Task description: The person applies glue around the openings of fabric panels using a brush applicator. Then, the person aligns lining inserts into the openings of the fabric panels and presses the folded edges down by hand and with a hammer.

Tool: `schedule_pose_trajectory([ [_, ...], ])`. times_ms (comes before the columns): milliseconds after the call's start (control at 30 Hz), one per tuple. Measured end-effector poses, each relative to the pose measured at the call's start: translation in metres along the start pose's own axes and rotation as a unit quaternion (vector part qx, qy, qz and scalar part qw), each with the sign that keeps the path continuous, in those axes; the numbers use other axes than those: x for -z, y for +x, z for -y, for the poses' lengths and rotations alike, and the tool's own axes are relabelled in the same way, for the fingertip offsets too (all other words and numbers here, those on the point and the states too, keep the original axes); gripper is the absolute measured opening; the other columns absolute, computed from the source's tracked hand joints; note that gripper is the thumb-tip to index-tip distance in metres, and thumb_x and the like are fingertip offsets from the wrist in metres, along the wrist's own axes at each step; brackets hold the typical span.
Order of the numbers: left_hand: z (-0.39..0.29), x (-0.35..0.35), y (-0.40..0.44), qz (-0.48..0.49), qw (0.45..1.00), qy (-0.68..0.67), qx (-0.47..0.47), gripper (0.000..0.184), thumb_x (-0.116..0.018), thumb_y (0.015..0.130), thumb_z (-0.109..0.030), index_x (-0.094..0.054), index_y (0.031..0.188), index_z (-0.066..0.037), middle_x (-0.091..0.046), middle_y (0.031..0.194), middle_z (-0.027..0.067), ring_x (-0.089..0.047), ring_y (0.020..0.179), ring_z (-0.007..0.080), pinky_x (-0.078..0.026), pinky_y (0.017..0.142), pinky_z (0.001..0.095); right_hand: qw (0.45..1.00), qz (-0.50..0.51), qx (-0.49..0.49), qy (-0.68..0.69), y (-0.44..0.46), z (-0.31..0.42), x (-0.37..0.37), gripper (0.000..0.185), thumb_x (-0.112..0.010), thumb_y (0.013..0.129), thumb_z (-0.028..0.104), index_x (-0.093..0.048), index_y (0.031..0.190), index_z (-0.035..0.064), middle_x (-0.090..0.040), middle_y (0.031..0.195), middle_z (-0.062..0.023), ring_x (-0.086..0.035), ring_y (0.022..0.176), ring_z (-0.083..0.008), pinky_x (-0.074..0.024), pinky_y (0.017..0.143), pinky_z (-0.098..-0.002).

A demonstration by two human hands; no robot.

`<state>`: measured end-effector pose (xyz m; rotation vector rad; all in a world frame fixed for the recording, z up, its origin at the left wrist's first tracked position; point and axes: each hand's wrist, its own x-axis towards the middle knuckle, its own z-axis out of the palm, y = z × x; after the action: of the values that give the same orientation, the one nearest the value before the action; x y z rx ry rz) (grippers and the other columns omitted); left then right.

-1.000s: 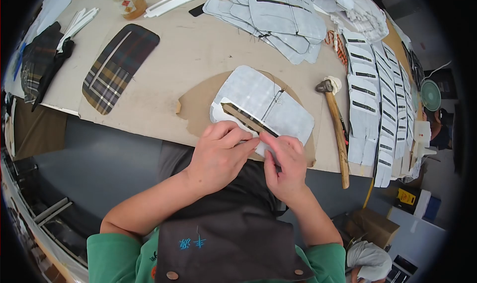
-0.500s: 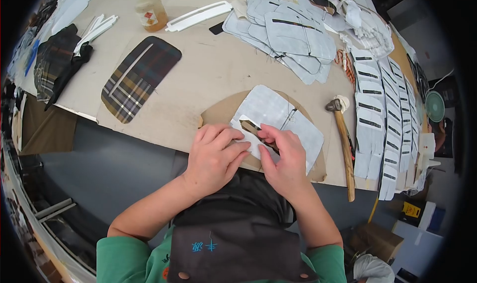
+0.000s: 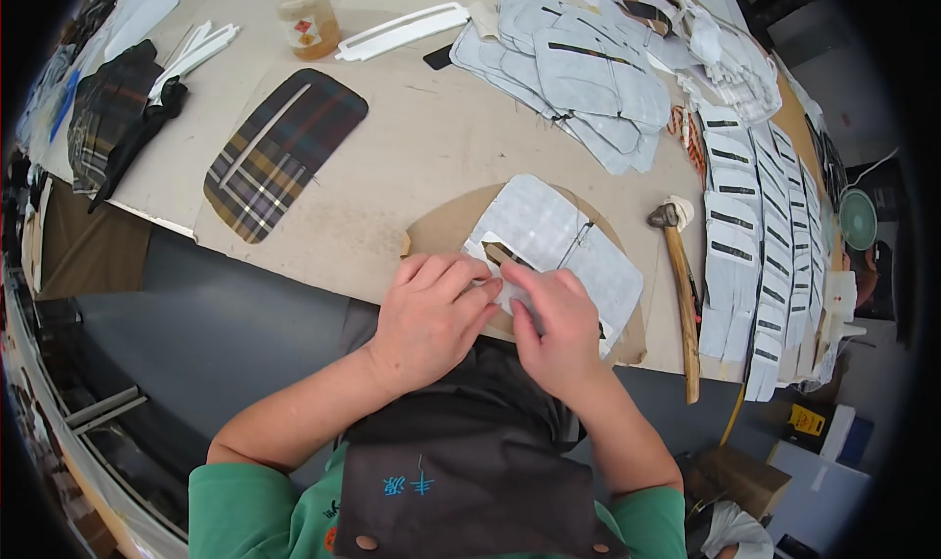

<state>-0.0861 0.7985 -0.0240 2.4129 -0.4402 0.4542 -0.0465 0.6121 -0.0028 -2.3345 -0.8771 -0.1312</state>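
A white-backed fabric panel (image 3: pixel 534 216) with rounded corners lies in front of me, a dark slot cut through its near left part. Beneath it is a rounded brown board (image 3: pixel 436 226) at the table's front edge. My left hand (image 3: pixel 434 309) is closed, fingertips pinching the panel's near edge beside the slot. My right hand (image 3: pixel 557 329) has its other fingers curled, with the index fingertip pressing close to the left fingertips at the slot and the thumb just below. The hands hide the panel's near left corner. Dark threads cross the panel's middle.
A hammer (image 3: pixel 678 294) lies at right beside strips of slotted white pieces (image 3: pixel 733 235). Behind are stacked white panels (image 3: pixel 588 74), a white slotted template (image 3: pixel 404 31) and a glue bottle (image 3: pixel 308 20). A plaid panel (image 3: pixel 284 152) lies left; dark plaid cloth (image 3: pixel 113 108) sits farther left.
My right index finger has moved left and down over the slot to meet the left fingertips, and the right hand has curled more. The view has shifted slightly.
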Motion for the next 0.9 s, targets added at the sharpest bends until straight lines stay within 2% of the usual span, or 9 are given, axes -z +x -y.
schedule_pose_trajectory([
  [67,0.000,0.003,0.001,0.016,1.000,-0.001,0.001,0.027,-0.076,0.079,-0.014,-0.071,0.105,-0.012,-0.064,0.117,0.0009,-0.058,0.104,0.0230,-0.042,0.088,0.0399,0.987,-0.024,-0.059,0.150,-0.002,-0.005,0.003,0.047,-0.068,0.078,-0.008,-0.061,0.124,0.0012,-0.070,0.103,-0.0110,-0.065,0.092,-0.0310,-0.0521,0.079,-0.0392],
  [267,0.005,0.011,0.010,0.073,0.997,0.004,-0.027,0.026,-0.075,0.080,-0.014,-0.070,0.105,-0.012,-0.063,0.131,0.0013,-0.057,0.106,0.0244,-0.042,0.088,0.0394,0.991,-0.025,-0.074,0.106,-0.005,-0.004,0.004,0.047,-0.068,0.078,-0.007,-0.060,0.124,0.0014,-0.070,0.107,-0.0109,-0.066,0.095,-0.0299,-0.0499,0.087,-0.0401],
  [400,0.003,0.005,0.008,0.055,0.998,0.020,-0.026,0.026,-0.076,0.080,-0.015,-0.070,0.105,-0.012,-0.064,0.127,0.0011,-0.058,0.107,0.0254,-0.043,0.090,0.0400,0.999,0.001,-0.037,0.026,-0.001,-0.002,0.008,0.048,-0.069,0.077,-0.007,-0.060,0.124,0.0032,-0.070,0.107,-0.0099,-0.066,0.096,-0.0290,-0.0480,0.090,-0.0403],
  [500,0.003,0.002,0.007,0.036,0.998,0.029,-0.031,0.024,-0.076,0.080,-0.014,-0.070,0.103,-0.012,-0.066,0.123,0.0013,-0.058,0.107,0.0259,-0.043,0.091,0.0407,0.992,-0.008,-0.045,0.116,-0.003,-0.012,0.018,0.051,-0.070,0.076,-0.006,-0.060,0.125,0.0054,-0.070,0.106,-0.0085,-0.065,0.094,-0.0278,-0.0461,0.090,-0.0397],
  [567,0.003,0.001,0.008,0.032,0.999,0.030,-0.032,0.023,-0.076,0.080,-0.014,-0.070,0.102,-0.012,-0.067,0.120,0.0015,-0.059,0.106,0.0261,-0.043,0.091,0.0410,0.993,-0.056,-0.075,0.067,-0.009,-0.016,0.029,0.052,-0.070,0.076,-0.006,-0.060,0.125,0.0065,-0.071,0.105,-0.0067,-0.065,0.091,-0.0260,-0.0458,0.090,-0.0384],
  [700,-0.002,0.005,0.014,0.031,0.999,0.017,-0.021,0.021,-0.076,0.081,-0.012,-0.071,0.101,-0.010,-0.066,0.114,0.0024,-0.059,0.106,0.0250,-0.043,0.091,0.0405,0.980,-0.078,-0.152,0.102,-0.035,-0.019,0.023,0.047,-0.070,0.077,-0.007,-0.062,0.122,0.0066,-0.073,0.099,-0.0028,-0.064,0.089,-0.0218,-0.0450,0.089,-0.0358],
  [767,-0.006,-0.001,0.014,0.032,0.999,0.019,-0.021,0.021,-0.075,0.081,-0.012,-0.071,0.101,-0.008,-0.066,0.112,0.0023,-0.058,0.107,0.0238,-0.044,0.091,0.0395,0.982,-0.085,-0.144,0.089,-0.038,-0.018,0.018,0.047,-0.070,0.077,-0.007,-0.063,0.121,0.0066,-0.073,0.098,-0.0023,-0.064,0.090,-0.0216,-0.0448,0.089,-0.0355],
  [833,-0.012,-0.015,0.010,0.034,0.995,-0.086,-0.035,0.021,-0.076,0.080,-0.010,-0.071,0.100,-0.007,-0.065,0.107,0.0027,-0.059,0.104,0.0246,-0.047,0.086,0.0381,0.983,-0.094,-0.137,0.077,-0.040,-0.016,0.014,0.046,-0.070,0.077,-0.007,-0.063,0.121,0.0066,-0.073,0.097,-0.0017,-0.064,0.091,-0.0215,-0.0447,0.088,-0.0353],
  [900,-0.016,-0.022,0.011,0.025,0.996,-0.078,-0.047,0.020,-0.076,0.080,-0.008,-0.071,0.099,-0.007,-0.065,0.107,0.0028,-0.060,0.102,0.0246,-0.048,0.082,0.0372,0.986,-0.092,-0.122,0.070,-0.039,-0.014,0.013,0.046,-0.070,0.077,-0.007,-0.063,0.120,0.0065,-0.073,0.099,-0.0016,-0.064,0.090,-0.0219,-0.0446,0.088,-0.0358],
])
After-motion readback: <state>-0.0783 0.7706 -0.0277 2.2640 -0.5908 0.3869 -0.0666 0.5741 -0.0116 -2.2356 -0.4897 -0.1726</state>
